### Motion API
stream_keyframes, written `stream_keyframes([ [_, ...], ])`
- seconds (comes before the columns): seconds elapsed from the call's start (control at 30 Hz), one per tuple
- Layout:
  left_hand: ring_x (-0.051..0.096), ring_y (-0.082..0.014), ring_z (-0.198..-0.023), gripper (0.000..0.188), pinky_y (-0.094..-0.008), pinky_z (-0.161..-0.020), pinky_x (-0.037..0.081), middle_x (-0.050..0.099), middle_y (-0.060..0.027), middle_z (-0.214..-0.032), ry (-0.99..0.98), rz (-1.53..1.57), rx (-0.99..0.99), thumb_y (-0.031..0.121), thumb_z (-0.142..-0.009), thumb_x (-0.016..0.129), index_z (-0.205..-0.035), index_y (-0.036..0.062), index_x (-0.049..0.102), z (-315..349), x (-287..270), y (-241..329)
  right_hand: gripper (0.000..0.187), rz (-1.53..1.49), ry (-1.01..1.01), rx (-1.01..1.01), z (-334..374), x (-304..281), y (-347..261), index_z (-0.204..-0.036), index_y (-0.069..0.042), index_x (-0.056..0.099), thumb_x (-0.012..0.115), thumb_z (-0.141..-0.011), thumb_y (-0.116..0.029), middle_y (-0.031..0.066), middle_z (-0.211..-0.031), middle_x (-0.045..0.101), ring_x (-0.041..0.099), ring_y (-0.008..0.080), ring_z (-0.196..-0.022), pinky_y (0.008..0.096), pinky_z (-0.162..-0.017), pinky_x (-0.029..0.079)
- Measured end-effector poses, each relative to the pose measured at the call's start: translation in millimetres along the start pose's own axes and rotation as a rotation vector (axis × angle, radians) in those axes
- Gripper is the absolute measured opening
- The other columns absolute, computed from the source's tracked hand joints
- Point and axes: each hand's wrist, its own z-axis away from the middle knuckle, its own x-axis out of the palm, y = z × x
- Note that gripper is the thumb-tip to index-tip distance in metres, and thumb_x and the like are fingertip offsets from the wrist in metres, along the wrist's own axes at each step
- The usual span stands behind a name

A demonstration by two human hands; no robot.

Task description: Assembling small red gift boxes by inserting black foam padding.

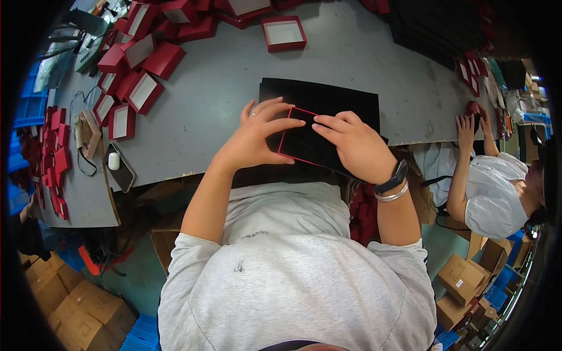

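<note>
A rectangular piece with thin red edges and a black face (303, 144) lies in front of me, overlapping the near part of some black sheets (328, 93) on the table. My left hand (260, 131) grips its left end, fingers over the top and thumb along the near edge. Above its right side is my right hand (360, 146), fingers stretched out and fingertips resting on the black face. That hand covers the right end of the piece, and its thumb is hidden. A dark watch and a silver bangle are on my right wrist.
An open red box (284, 34) with a white inside stands at the far side of the grey table (216, 88). Red boxes (143, 90) pile up at left, near a phone (120, 169). Black sheets (436, 29) are stacked far right. A co-worker (492, 187) sits at right.
</note>
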Motion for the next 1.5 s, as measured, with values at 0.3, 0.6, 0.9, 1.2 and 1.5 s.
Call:
stream_keyframes([
  [0.3, 0.028, -0.033, -0.148, 0.073, -0.0643, -0.118, 0.008, 0.044, -0.0067, -0.151, 0.055, -0.167, 0.024, 0.043, -0.06, 0.089, -0.128, 0.0284, 0.067, 2, -2, 16, 0.042, -0.294, 0.173, 0.399, 29, 21, -7, -0.132, -0.017, 0.06, 0.067, -0.092, -0.027, 0.011, -0.09, 0.061, 0.062, 0.0296, -0.081, 0.0393, -0.073, 0.052],
  [0.6, 0.027, -0.0323, -0.149, 0.092, -0.0621, -0.117, 0.02, 0.034, -0.0098, -0.159, -0.038, -0.46, 0.121, 0.059, -0.07, 0.077, -0.149, 0.0255, 0.045, 6, 23, 48, 0.071, -0.501, 0.129, 0.53, 22, 31, -1, -0.141, -0.011, 0.043, 0.078, -0.084, -0.033, 0.0214, -0.118, 0.065, 0.066, 0.0388, -0.104, 0.041, -0.085, 0.054],
  [0.9, 0.028, -0.0321, -0.149, 0.086, -0.0621, -0.115, 0.025, 0.033, -0.0085, -0.16, -0.015, -0.475, 0.123, 0.056, -0.074, 0.075, -0.15, 0.0273, 0.044, 8, 29, 48, 0.051, -0.67, 0.174, 0.423, 39, 26, 7, -0.127, -0.007, 0.057, 0.078, -0.083, -0.021, 0.0135, -0.124, 0.065, 0.064, 0.0326, -0.113, 0.0387, -0.1, 0.048],
  [1.2, 0.032, -0.0361, -0.146, 0.091, -0.0598, -0.116, 0.025, 0.038, -0.0146, -0.155, 0.179, -0.187, 0.164, 0.057, -0.072, 0.078, -0.147, 0.0161, 0.045, 12, 31, 39, 0.047, -0.649, 0.152, 0.263, 71, 4, 6, -0.127, -0.003, 0.063, 0.074, -0.086, -0.02, 0.0102, -0.114, 0.067, 0.065, 0.0226, -0.099, 0.0346, -0.092, 0.049],
  [1.5, 0.038, -0.0399, -0.141, 0.089, -0.0499, -0.114, 0.035, 0.04, -0.0194, -0.15, 0.318, 0.034, 0.114, 0.041, -0.07, 0.086, -0.142, 0.0064, 0.047, 7, 35, 36, 0.058, -0.141, -0.026, 0.219, 39, 24, -35, -0.134, -0.017, 0.057, 0.077, -0.081, -0.03, 0.004, -0.083, 0.06, 0.064, 0.0213, -0.069, 0.0341, -0.058, 0.052],
])
